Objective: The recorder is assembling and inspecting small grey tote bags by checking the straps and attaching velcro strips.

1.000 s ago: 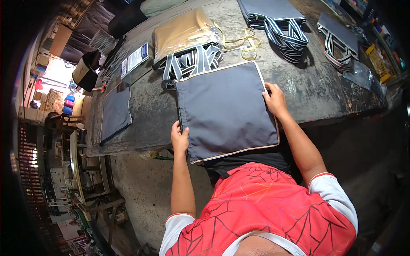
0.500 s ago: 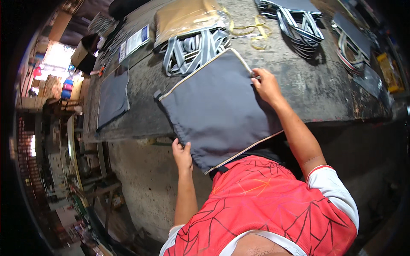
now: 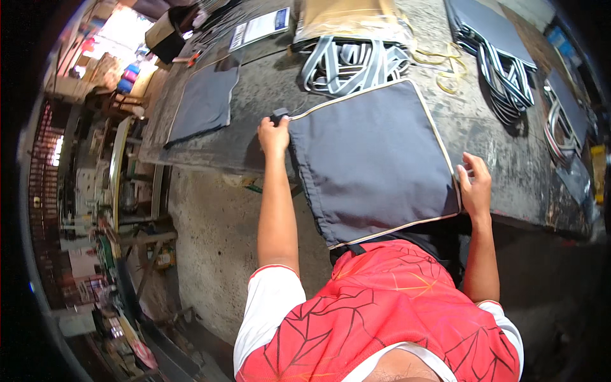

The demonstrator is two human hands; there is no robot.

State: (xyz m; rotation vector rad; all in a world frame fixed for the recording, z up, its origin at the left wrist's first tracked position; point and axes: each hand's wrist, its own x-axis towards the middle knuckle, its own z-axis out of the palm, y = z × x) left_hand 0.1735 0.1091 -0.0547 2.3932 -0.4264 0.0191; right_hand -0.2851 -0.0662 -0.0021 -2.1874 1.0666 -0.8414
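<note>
A grey fabric bag [image 3: 375, 159] with cream piping lies partly on the table's front edge, its near side reaching my waist. A gathered hem runs down its left side, and a small dark tab [image 3: 280, 113] sticks out at the far left corner. My left hand [image 3: 273, 135] is closed on that corner, fingers around the edge just below the tab. By the bag's right edge is my right hand [image 3: 476, 184], thumb at the piping and fingers loosely curved and apart, not gripping the cloth.
Another grey fabric piece [image 3: 203, 102] lies on the worn dark table [image 3: 258, 105] to the left. Farther back are striped straps [image 3: 356, 67], a plastic-wrapped tan package [image 3: 347, 19], yellow ribbon [image 3: 449, 63] and a printed sheet [image 3: 259, 30]. Grey bags with striped handles [image 3: 503, 76] lie at right.
My left hand has moved up from the bag's lower left side to its far left corner. My right hand has left the far right corner and come down the right edge. The bag has turned slightly.
</note>
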